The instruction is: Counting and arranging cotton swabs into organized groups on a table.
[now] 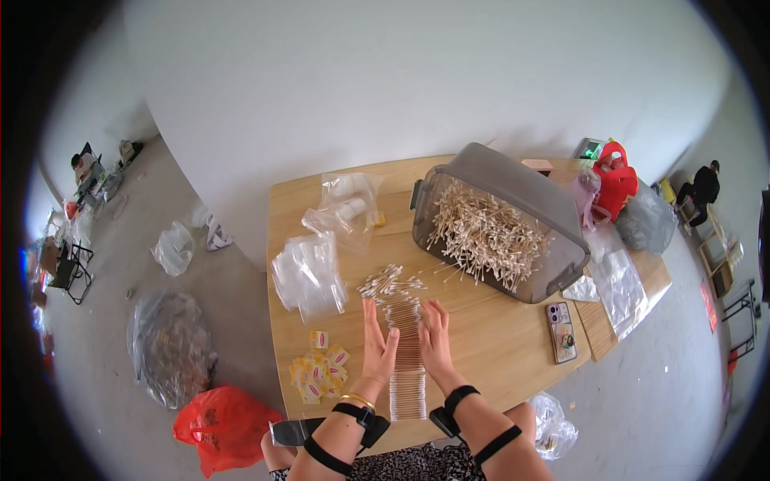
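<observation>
A long row of cotton swabs (408,345), laid side by side, runs from the table's near edge toward the middle. My left hand (378,345) stands along its left side and my right hand (435,343) along its right side, palms facing each other. Both hands have their fingers stretched out, touching or close to the swab ends. Just beyond the fingertips lies a loose heap of swabs (387,280). A grey translucent bin (513,180), tipped on its side behind my right hand, holds a large pile of cotton swabs (485,232).
Clear plastic bags (309,276) and a bag of white rolls (350,200) lie at the left, above small yellow-white packets (317,373). A phone (561,333) is at the right. Red bags (228,429) and clear bags sit on the floor. Two people are farther off.
</observation>
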Motion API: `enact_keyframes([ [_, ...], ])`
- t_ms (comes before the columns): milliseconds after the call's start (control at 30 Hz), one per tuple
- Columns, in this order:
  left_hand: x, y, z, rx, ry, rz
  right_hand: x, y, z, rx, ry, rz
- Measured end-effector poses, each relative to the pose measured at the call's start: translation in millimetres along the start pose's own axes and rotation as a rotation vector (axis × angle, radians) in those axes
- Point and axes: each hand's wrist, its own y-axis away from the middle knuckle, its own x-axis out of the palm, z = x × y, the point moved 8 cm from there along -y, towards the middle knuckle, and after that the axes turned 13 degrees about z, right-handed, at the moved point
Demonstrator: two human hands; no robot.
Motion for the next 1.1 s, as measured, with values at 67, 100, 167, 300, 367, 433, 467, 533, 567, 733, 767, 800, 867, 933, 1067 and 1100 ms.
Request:
enact_keyframes([
  [67, 8, -10, 10, 0.023, 0.009, 0.014, 6, -11, -2, -0.051, 0.044, 0.005],
  [100, 19, -15, 9, 0.036, 0.01, 0.061, 14, -12, -6, -0.047, 0.04, 0.042],
  [167, 38, -23, 8, 0.044, 0.075, 0.131, 28, -9, -3, -0.147, 0.041, 0.078],
  [300, 25, -24, 2, 0.021, 0.145, 0.118, 4, 4, -8, -0.054, -0.01, 0.01],
  [367, 5, -4, 8, 0.004, 0.12, 0.101, -13, 22, -8, -0.025, 0.026, -0.014],
  [433, -10, 20, 3, -0.022, 0.104, 0.089, -43, 48, -7, 0.006, 0.08, -0.058],
  [467, -13, 37, -8, -0.019, 0.108, 0.095, -53, 63, -11, 0.072, 0.109, -0.02],
  [533, -19, 79, -21, -0.074, 0.113, 0.122, -56, 89, -4, 0.134, 0.131, 0.03],
  [567, -24, 101, -21, -0.074, 0.11, 0.113, -53, 97, 5, 0.13, 0.138, 0.083],
  [733, 9, 174, -42, -0.011, -0.706, 0.379, -35, 140, 15, 0.028, 0.355, 0.191],
  [767, 10, 176, -39, 0.001, -0.678, 0.36, -32, 146, 16, 0.038, 0.383, 0.193],
  [800, 9, 176, -38, 0.001, -0.674, 0.35, -28, 152, 19, 0.045, 0.409, 0.2],
  [867, 2, 173, -34, -0.054, -0.695, 0.284, -23, 165, 22, 0.084, 0.383, 0.216],
  [933, 2, 174, -36, -0.028, -0.725, 0.277, -21, 174, 19, 0.148, 0.29, 0.236],
  [1067, 3, 176, -37, -0.002, -0.681, 0.25, -19, 180, 25, 0.108, 0.375, 0.236],
  [1100, 2, 176, -38, 0.01, -0.651, 0.243, -13, 176, 29, 0.065, 0.398, 0.265],
])
